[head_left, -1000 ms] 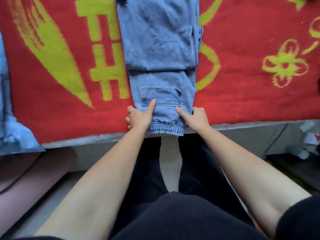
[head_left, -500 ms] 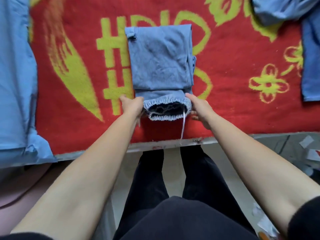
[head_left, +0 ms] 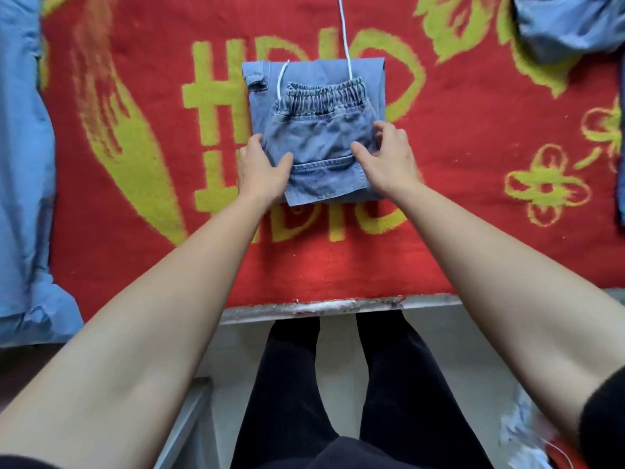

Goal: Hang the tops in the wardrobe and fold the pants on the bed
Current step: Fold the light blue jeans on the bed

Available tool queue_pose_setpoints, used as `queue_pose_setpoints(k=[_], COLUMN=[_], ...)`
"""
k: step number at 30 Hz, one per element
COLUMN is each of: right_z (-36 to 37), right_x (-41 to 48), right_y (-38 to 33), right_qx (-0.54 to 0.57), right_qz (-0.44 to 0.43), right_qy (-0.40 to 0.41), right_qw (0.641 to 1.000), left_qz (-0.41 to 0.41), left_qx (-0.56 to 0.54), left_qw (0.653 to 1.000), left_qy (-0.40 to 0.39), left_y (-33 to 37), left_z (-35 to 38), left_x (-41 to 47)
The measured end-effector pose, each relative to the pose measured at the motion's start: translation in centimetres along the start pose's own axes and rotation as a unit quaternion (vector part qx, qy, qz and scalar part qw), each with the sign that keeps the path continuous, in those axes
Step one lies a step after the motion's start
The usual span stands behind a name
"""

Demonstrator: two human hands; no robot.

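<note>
Light-blue denim pants [head_left: 324,130] lie folded into a compact square on the red blanket [head_left: 473,204] of the bed. The elastic cuffs are turned up over the top layer, and a white drawstring [head_left: 345,38] trails away from them. My left hand [head_left: 260,167] grips the left side of the top fold, thumb on the cloth. At the right side of the fold, my right hand [head_left: 389,160] pinches the denim with curled fingers and thumb.
A light-blue top [head_left: 20,164] lies spread along the left of the bed. Another blue garment [head_left: 568,25] is bunched at the far right corner. The grey bed edge [head_left: 321,306] runs just in front of my legs. Crumpled paper [head_left: 527,434] lies on the floor at lower right.
Both hands have carried the cuffed leg ends away from the bed edge and laid them over the rest of the pants, making one more fold. The view has moved closer over the bed.
</note>
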State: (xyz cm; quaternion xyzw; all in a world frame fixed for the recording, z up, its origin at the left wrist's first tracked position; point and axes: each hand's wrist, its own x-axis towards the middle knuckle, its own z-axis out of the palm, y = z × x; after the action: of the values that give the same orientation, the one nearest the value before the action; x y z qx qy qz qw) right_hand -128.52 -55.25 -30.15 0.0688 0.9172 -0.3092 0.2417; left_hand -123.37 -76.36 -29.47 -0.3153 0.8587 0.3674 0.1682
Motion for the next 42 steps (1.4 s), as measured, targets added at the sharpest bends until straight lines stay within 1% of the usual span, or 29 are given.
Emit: queue_pose_setpoints(k=[2, 4, 6, 8, 10, 13, 15, 17, 19, 21, 23, 25, 27, 28, 29, 30, 31, 32, 33, 34, 35, 36, 37, 38, 40, 42], right_z=[0.5, 0.9, 0.7, 0.1, -0.7, -1.6, -1.6, -1.1, -0.2, 0.8, 1.3, 1.2, 0.6, 0.1, -0.3, -0.5, -0.7, -0.6, -0.3, 0.2, 0.8, 1.5, 2.2, 2.8, 3.8, 4.8], right_x=[0.4, 1.2, 2.1, 2.7, 2.9, 3.8, 5.1, 7.1, 8.9, 10.0, 10.4, 9.9, 8.8, 7.9, 6.8, 5.7, 4.6, 3.5, 2.6, 1.8, 1.1, 0.6, 0.3, 0.3, 0.9, 1.7], right_y=[0.0, -0.3, -0.6, -0.5, -0.5, -1.5, -2.3, -2.7, -2.0, -1.1, -0.8, -1.0, -0.6, -0.1, 0.5, 1.4, 2.2, 3.0, 3.7, 4.2, 4.6, 4.8, 4.9, 4.8, 4.3, 3.7], right_qx=[-0.004, -0.002, -0.012, -0.033, -0.054, -0.050, -0.042, -0.058, -0.067, -0.038, -0.019, -0.006, 0.027, 0.024, -0.007, -0.056, -0.101, -0.135, -0.164, -0.200, -0.245, -0.293, -0.336, -0.369, -0.398, -0.400], right_qz=[-0.008, 0.011, 0.030, 0.020, -0.015, -0.062, -0.067, -0.059, -0.042, -0.011, 0.000, 0.006, 0.012, 0.000, -0.032, -0.086, -0.148, -0.211, -0.268, -0.315, -0.345, -0.358, -0.357, -0.346, -0.316, -0.303], right_qy=[0.037, 0.020, -0.004, -0.004, 0.042, 0.155, 0.187, 0.182, 0.152, 0.119, 0.105, 0.102, 0.096, 0.101, 0.116, 0.137, 0.153, 0.158, 0.148, 0.123, 0.090, 0.057, 0.030, 0.016, 0.021, 0.045], right_qw=[0.999, 1.000, 0.999, 0.999, 0.998, 0.985, 0.979, 0.980, 0.985, 0.992, 0.994, 0.995, 0.995, 0.995, 0.993, 0.985, 0.972, 0.955, 0.938, 0.920, 0.902, 0.885, 0.871, 0.862, 0.861, 0.864], left_qz=[-0.019, -0.023, 0.003, 0.033, 0.055, 0.091, 0.089, 0.059, 0.014, -0.018, -0.037, -0.055, -0.069, -0.060, -0.026, 0.041, 0.125, 0.216, 0.306, 0.383, 0.436, 0.463, 0.465, 0.450, 0.404, 0.374], left_qx=[-0.014, -0.004, 0.014, 0.011, -0.016, -0.078, -0.078, -0.038, 0.011, 0.037, 0.052, 0.047, 0.003, -0.014, -0.006, 0.030, 0.081, 0.127, 0.162, 0.194, 0.230, 0.274, 0.324, 0.373, 0.440, 0.467], left_qw=[0.999, 0.999, 0.998, 0.996, 0.993, 0.980, 0.977, 0.985, 0.992, 0.993, 0.992, 0.990, 0.990, 0.990, 0.989, 0.983, 0.966, 0.940, 0.910, 0.883, 0.858, 0.838, 0.822, 0.811, 0.802, 0.801], left_qy=[0.029, 0.047, 0.067, 0.077, 0.101, 0.162, 0.179, 0.155, 0.123, 0.109, 0.112, 0.119, 0.122, 0.126, 0.144, 0.175, 0.209, 0.232, 0.227, 0.192, 0.143, 0.096, 0.056, 0.028, 0.005, 0.020], left_y=[0.2, 0.5, 0.8, 1.1, 1.5, 2.7, 3.4, 3.9, 3.5, 3.0, 3.0, 3.2, 3.0, 2.8, 2.3, 1.6, 0.9, 0.2, -0.4, -1.1, -1.8, -2.5, -3.0, -3.3, -3.7, -3.6], left_z=[0.7, 1.0, 0.9, 0.6, 0.0, -0.6, -0.9, -0.8, -0.3, 0.4, 0.9, 0.7, 0.2, -0.2, -0.5, -0.6, -0.5, -0.3, 0.2, 0.8, 1.5, 2.1, 2.7, 3.1, 4.1, 5.1], left_x=[0.6, 1.3, 1.6, 1.5, 1.4, 2.6, 4.5, 6.8, 9.1, 10.2, 10.4, 9.8, 9.0, 8.3, 7.4, 6.4, 5.3, 4.2, 3.2, 2.4, 1.8, 1.5, 1.5, 1.8, 2.7, 3.6])
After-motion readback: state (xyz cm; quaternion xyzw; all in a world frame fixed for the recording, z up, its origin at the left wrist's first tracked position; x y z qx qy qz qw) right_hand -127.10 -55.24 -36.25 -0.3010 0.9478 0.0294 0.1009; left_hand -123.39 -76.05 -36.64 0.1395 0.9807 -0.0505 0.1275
